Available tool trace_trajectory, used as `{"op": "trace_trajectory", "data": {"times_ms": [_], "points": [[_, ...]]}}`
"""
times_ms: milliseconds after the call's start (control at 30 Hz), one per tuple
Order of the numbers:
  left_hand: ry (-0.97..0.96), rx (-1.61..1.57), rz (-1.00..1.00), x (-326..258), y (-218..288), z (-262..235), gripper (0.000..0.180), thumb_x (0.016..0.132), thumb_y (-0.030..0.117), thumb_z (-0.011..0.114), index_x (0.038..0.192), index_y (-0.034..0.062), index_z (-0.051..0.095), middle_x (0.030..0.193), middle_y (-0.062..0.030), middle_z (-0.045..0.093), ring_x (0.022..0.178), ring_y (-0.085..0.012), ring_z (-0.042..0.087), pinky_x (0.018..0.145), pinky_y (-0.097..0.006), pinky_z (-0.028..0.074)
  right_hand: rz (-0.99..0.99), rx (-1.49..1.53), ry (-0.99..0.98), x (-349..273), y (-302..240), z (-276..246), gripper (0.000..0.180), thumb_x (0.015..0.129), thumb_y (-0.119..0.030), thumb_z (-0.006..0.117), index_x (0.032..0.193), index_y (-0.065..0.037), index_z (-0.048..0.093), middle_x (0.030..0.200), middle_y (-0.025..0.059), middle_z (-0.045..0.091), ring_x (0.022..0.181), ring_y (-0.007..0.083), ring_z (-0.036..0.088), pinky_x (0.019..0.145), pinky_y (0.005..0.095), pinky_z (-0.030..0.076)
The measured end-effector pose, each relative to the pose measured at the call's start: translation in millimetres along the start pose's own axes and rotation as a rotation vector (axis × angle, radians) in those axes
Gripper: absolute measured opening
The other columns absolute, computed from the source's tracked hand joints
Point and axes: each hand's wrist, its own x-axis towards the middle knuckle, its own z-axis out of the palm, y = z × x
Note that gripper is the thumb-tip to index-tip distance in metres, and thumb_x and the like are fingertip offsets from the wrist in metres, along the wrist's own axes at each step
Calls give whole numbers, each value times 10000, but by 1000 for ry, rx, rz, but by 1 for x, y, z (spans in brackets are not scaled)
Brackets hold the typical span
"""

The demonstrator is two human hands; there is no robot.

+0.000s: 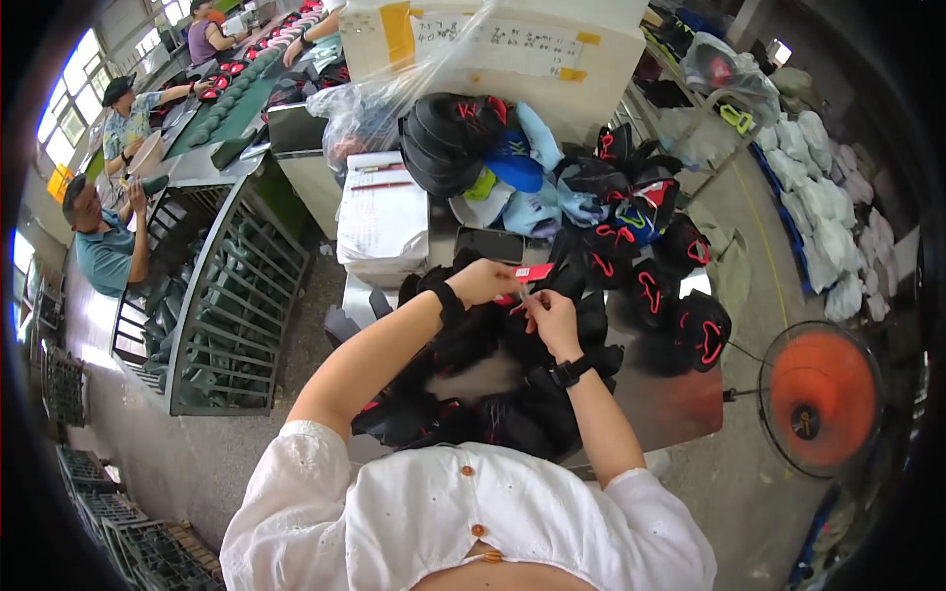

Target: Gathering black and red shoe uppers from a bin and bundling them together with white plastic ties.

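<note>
Over the metal table my left hand point(483, 283) is closed, its fingertips at a small red tag or strip point(533, 272). Just to the right, my right hand point(552, 320) has thumb and fingers pinched together close to the left fingertips; what they grip is too small to make out. Beneath both hands lies a heap of black fabric pieces point(473, 340) that look like shoe uppers, some with red trim. More black uppers with red loops point(647, 293) sit to the right of my hands. A dark phone point(490, 243) lies beyond them.
A stack of white paper point(382, 222) with pens on it stands left of the heap. Blue and black pieces point(532, 212) lie behind, before a large white box point(493, 54). An orange fan point(823, 394) is at right. Metal rack carts point(236, 295) and co-workers are at left.
</note>
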Motion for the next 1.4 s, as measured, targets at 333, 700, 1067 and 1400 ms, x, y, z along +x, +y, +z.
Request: {"op": "trace_trajectory", "data": {"times_ms": [333, 700, 1067, 1400], "points": [[45, 679, 277, 33, -9, 102, 204, 755, 226, 513, 792, 35, 573, 776, -190, 610, 755, -338, 592, 632, -427, 465, -164, 350, 198, -37, -17, -21, 221, 867, -135, 505, 656, -93, 457, 510, -56, 380, 406, 10, 314, 369, 171, 224], [-28, 812, 90, 61, -33, 113, 475, 843, 408, 453, 937, -46, 555, 882, -217, 604, 854, -354, 585, 769, -425, 445, -508, 552, 260, -57, -86, -82, 227, 891, -221, 493, 739, -60, 443, 591, 12, 420, 438, 67, 345, 376, 185, 261], [219, 800, 580, -179, 64, 47, 448, 651, 188, 682, 1040, 31, 522, 1105, -154, 496, 1096, -329, 409, 946, -398, 332, -233, 777, 480, -86, -5, -128, 262, 866, -138, 472, 1086, 3, 501, 593, -4, 388, 457, 64, 320, 401, 187, 288], [861, 551, -69, -336, -99, 137, 1154, 451, 280, 827, 1349, 56, 139, 1396, -245, 31, 1294, -421, 62, 1032, -494, 166, 429, 514, -396, -155, -4, 61, 381, 930, -184, 361, 1298, -103, 310, 1319, 159, 321, 794, 219, 618, 499, 219, 454]]}}
